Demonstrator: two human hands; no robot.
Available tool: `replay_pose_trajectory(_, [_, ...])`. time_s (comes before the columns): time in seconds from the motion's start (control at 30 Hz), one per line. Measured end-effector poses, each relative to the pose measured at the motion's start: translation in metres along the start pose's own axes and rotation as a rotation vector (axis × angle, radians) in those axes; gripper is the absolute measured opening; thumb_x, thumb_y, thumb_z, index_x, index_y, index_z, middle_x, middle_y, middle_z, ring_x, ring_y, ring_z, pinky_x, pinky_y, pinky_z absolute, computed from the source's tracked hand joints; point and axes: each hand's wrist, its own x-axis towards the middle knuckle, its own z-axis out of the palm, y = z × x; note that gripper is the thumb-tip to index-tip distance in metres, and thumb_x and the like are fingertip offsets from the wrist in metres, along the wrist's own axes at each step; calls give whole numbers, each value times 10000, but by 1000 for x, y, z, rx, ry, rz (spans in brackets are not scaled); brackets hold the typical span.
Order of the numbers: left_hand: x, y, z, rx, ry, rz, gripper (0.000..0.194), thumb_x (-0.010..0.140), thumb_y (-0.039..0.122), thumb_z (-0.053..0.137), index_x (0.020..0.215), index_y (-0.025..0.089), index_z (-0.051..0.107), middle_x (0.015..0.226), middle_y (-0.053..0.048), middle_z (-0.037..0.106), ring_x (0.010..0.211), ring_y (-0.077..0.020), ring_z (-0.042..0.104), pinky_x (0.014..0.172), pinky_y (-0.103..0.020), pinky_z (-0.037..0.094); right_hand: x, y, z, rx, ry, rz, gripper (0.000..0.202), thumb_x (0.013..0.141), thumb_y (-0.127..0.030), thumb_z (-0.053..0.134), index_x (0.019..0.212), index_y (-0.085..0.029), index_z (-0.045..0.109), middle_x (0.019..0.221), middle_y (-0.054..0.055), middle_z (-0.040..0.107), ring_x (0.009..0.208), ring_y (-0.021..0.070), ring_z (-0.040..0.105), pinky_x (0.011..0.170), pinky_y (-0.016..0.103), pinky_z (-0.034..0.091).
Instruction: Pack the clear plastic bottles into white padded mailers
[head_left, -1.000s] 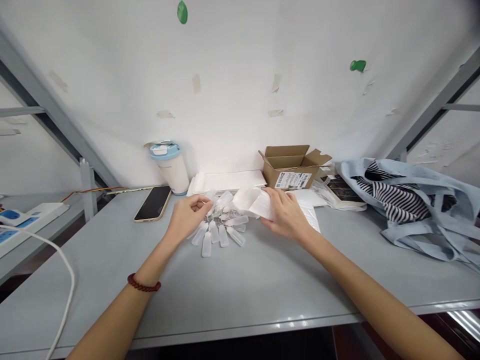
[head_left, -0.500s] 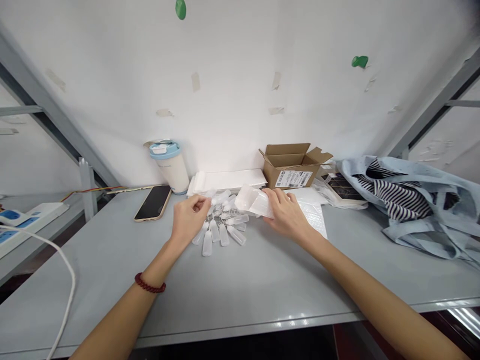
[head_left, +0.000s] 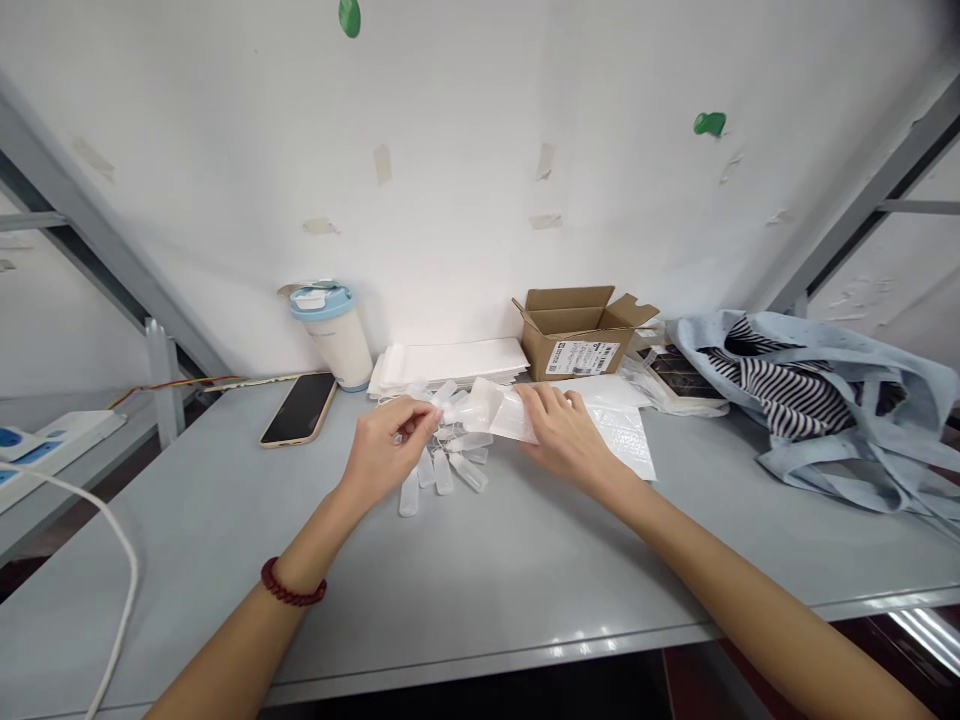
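My left hand (head_left: pixel 394 440) pinches the end of a small translucent plastic piece (head_left: pixel 461 410), whose far end is at the mouth of a whitish see-through bag (head_left: pixel 502 408). How far inside it reaches, I cannot tell. Closed around the bag's other end is my right hand (head_left: pixel 559 430), hiding part of it. Below and beside my left fingers lies a pile of similar bottle-shaped plastic pieces (head_left: pixel 469 472) with thin loops. Several of them fan toward the front. Under my right hand, a bubble-wrap sheet or bag (head_left: pixel 626 440) rests on the grey table (head_left: pixel 480 580).
At the back are a stack of white envelopes or sheets (head_left: pixel 457 358) and an open cardboard box (head_left: pixel 581 350). A lidded cup (head_left: pixel 337 345) and a phone (head_left: pixel 300 408) sit left. A blue cloth bag (head_left: pixel 825 390) lies right; a white cable (head_left: pixel 120 560) crosses the left side.
My left hand has moved right from over the pile, bringing a plastic piece to the bag's mouth. My right hand still holds the bag. The view has shifted slightly.
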Motion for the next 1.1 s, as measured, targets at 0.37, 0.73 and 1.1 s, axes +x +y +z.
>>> replay_pose_trajectory(0.37, [-6, 4, 14, 106, 24, 157, 188, 873, 225, 505, 762, 163, 643, 648, -9, 573, 553, -99, 454, 538, -227, 375, -4, -12, -3, 0, 67, -91, 554, 722, -171, 630, 1223, -123, 401, 1046, 117, 573, 900, 256, 531, 765, 348, 324])
replay_pose_trajectory(0.73, [0, 5, -6, -87, 50, -105, 166, 802, 210, 511, 851, 193, 668, 828, -16, 686, 701, -142, 559, 583, -248, 433, 1, 2, 0, 100, 114, 29, 542, 722, -154, 574, 1229, -137, 383, 1104, 129, 567, 1007, 275, 513, 789, 356, 335])
replay_pose_trajectory(1.1, [1, -8, -1, 354, -397, -211, 253, 798, 407, 490, 728, 208, 631, 766, -29, 636, 816, -222, 569, 671, -318, 421, 3, 8, 2, 134, 128, 104, 554, 732, -175, 572, 1244, -151, 362, 1117, 126, 559, 1026, 280, 507, 805, 367, 338])
